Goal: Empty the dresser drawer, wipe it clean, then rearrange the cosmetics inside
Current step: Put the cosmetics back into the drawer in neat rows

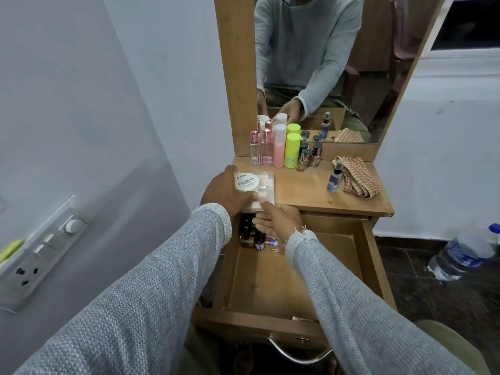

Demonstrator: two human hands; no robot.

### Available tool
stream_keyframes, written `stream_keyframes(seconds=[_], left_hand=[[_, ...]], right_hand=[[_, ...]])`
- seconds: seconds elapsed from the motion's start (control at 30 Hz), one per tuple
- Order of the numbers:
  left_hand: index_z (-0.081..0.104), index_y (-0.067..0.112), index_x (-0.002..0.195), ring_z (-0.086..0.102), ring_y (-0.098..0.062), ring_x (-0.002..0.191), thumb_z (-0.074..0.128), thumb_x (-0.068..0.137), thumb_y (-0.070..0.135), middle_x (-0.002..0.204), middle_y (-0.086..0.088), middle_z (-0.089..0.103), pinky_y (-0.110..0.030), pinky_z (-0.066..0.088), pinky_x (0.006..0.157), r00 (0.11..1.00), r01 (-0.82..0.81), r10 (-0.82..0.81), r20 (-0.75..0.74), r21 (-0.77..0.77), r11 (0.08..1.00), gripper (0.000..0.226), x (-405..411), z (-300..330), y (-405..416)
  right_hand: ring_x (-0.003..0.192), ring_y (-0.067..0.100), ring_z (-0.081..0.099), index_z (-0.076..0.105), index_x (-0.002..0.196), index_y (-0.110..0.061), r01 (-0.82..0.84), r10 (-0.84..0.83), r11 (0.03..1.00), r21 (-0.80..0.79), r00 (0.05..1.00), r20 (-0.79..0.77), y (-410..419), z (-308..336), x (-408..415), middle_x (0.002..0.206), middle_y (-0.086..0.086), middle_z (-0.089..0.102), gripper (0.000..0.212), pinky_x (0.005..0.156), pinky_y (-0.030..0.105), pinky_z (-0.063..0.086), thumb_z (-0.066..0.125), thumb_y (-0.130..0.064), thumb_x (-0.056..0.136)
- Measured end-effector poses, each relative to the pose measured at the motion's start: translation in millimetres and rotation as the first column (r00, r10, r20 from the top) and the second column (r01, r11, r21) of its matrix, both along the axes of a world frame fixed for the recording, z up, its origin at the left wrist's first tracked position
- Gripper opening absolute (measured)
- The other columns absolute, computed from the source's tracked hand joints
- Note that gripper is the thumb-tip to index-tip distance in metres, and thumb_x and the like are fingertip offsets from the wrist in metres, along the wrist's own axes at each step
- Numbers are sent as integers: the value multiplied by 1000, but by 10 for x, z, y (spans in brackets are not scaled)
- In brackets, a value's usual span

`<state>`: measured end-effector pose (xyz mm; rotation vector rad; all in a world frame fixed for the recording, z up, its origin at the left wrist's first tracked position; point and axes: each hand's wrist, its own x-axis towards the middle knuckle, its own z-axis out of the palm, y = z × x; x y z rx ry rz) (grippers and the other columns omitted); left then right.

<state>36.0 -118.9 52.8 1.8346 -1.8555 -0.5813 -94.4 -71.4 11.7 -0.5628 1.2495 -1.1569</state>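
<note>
The left hand [224, 192] gripped a white nail polish remover tub [246, 182] stacked on a clear box [263, 192] at the table's [311, 190] front-left edge. The right hand [280, 221], fingers spread, touched the box from below, apparently supporting it. Small polish bottles [253, 236] stood in the open drawer's [273, 282] back-left corner.

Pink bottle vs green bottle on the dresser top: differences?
The pink bottle is taller and slimmer; the green bottle is shorter and wider. The pink bottle has a whitish cap over a pink body; the green bottle has a neon yellow-green cap over a paler base. Both stand upright, side by side, before the mirror.
</note>
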Motion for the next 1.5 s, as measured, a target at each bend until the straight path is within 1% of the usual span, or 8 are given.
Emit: stream_keyframes(seconds=[0.17,0.4,0.67,0.9,1.0,1.17,1.3,1.5], left_hand=[[39,21,137,60,-28,108,79,76,37,130,-8,59,-39,52,92,983,-58,57,-175,0,998,75,118,61,-81],[36,18,139,56,-31,115,80,75,33,134,-9,55,-38,47,96,998,-12,15,-60,45,999,79,91,-49,-153],[34,18,142,52,-30,119,82,73,31,136,-6,53,-40,45,101,997,61,-58,-45,64,996,85,19,-253,-198],[54,12,126,47,-24,122,69,85,13,129,-6,55,-25,33,101,987,97,-133,-90,-323,941,43,79,-405,280],[58,15,120,47,-20,119,63,87,10,126,-2,55,-26,36,100,978,173,-203,-44,-369,913,34,21,-470,639],[59,25,118,51,-13,113,62,90,20,123,5,55,-32,46,99,912,409,-398,97,-142,901,29,-147,-663,1043],[54,26,128,44,-15,126,64,89,28,138,6,47,-38,41,106,847,484,-498,187,116,867,40,-252,-787,1194],[47,24,136,39,-19,131,75,79,40,144,4,37,-44,41,107,830,459,-519,204,278,844,65,-248,-916,1178]], right_hand=[[88,30,72,61,101,-1,-80,77,994,-75,996,-42,252,4,-411,98,19,72,20,82,37,58,63,-18,90],[78,28,69,64,95,-5,-112,93,990,-89,976,-197,482,-38,-1135,89,14,71,17,76,44,55,57,-20,93],[65,19,68,66,97,1,-251,243,968,14,920,-308,625,-223,-1310,80,11,73,28,55,26,55,60,-26,91],[73,19,72,64,105,-3,-394,431,902,175,829,-357,712,-450,-1156,92,13,73,29,56,23,54,58,-29,93],[76,19,71,61,110,-2,-409,472,880,241,809,-350,699,-496,-1078,94,13,72,33,60,25,55,59,-29,92],[78,21,68,58,108,0,-370,453,878,302,845,-283,654,-498,-864,94,14,68,32,55,25,57,62,-26,91],[72,20,69,64,85,-6,-304,398,905,297,853,-337,649,-585,-709,82,11,70,17,59,28,58,65,-21,89],[66,20,68,67,73,-10,-271,393,919,287,696,-601,634,-712,-663,77,10,72,21,56,29,56,69,-26,87]])
